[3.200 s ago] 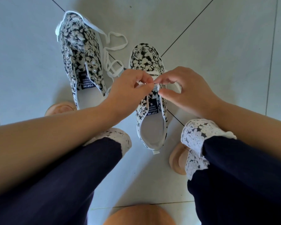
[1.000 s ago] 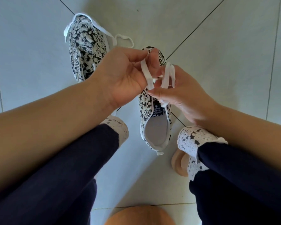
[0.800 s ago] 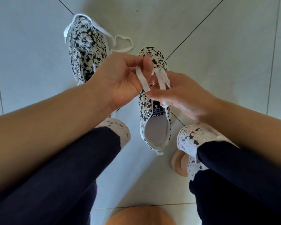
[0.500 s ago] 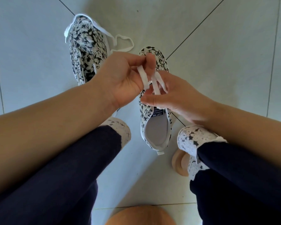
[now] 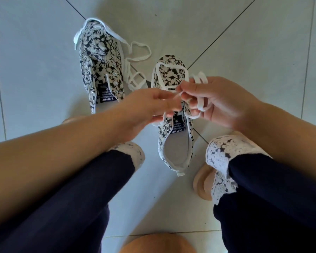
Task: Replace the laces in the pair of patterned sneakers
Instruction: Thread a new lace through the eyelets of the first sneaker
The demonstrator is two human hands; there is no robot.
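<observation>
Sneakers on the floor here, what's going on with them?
A person is lacing the nearer sneaker. Both hands, left hand and right hand, pinch its white lace above the eyelets, with slack looped over the toe. The farther sneaker looks unlaced, a loose lace draped round it on the tile floor.

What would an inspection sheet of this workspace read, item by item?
Surface: pale tiled floor, dark grout lines.
Job's things: near sneaker, white lace partly threaded; far sneaker, eyelets bare, loose lace draped round its toe and onto the floor.
Clutter: nothing seen.
Grips: left grip, blurred, pinches the white lace; right grip holds its loops.
Cables: nothing seen.
Surroundings: dark trousers; tan rounded object at bottom edge.
</observation>
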